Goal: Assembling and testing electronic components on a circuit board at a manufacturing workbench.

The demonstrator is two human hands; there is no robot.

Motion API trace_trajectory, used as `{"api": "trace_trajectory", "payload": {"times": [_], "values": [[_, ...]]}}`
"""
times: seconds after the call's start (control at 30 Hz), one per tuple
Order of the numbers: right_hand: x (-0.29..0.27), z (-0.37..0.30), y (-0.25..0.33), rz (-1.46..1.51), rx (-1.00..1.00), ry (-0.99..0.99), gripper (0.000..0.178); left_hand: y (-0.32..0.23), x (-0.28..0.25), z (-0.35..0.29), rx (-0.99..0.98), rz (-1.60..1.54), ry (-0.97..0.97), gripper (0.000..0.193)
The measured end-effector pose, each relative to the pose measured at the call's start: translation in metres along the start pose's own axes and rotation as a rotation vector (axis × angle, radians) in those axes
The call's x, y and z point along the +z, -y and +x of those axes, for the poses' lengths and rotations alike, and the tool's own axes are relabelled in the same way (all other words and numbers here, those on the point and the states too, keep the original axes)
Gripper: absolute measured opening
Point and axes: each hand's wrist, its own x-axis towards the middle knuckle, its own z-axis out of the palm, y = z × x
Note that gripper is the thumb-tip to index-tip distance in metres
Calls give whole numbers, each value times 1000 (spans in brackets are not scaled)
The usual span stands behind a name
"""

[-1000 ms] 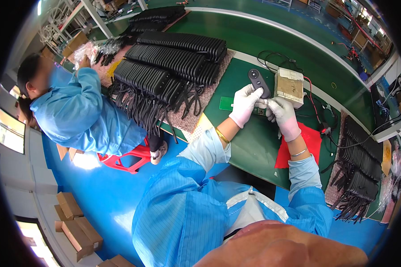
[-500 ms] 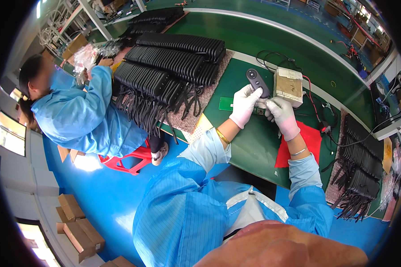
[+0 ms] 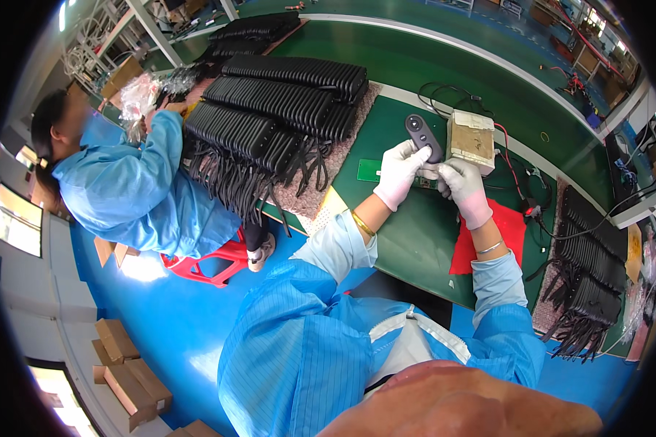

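My left hand (image 3: 399, 173), in a white glove, holds the lower end of a black remote-shaped device (image 3: 422, 135) that rests on the green mat (image 3: 415, 233). My right hand (image 3: 463, 191), also gloved, is closed around the device's end just beside the left hand. What sits between the two hands is hidden by the fingers. A beige box (image 3: 471, 139) with red and black wires stands right next to the device.
Rows of black devices with dangling straps (image 3: 277, 116) cover the bench at left. A red cloth (image 3: 488, 237) lies right of my hands, more black devices (image 3: 587, 269) at far right. A co-worker in a blue coat (image 3: 138, 193) sits left on a red stool (image 3: 208, 262). Cardboard boxes (image 3: 127, 375) lie on the blue floor.
The black device has turned slightly more upright under my hands. The co-worker's arm has shifted over the stacked devices at left.
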Motion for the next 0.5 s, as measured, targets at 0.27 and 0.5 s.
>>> {"api": "trace_trajectory", "payload": {"times": [0.27,0.5], "values": [[-2,2,-3,28,-30,-10,22,3,-5,2,-47,6,2,18],[3,2,-5,55,-50,-24,22,9,-7,2,-74,-63,-21,18]]}}
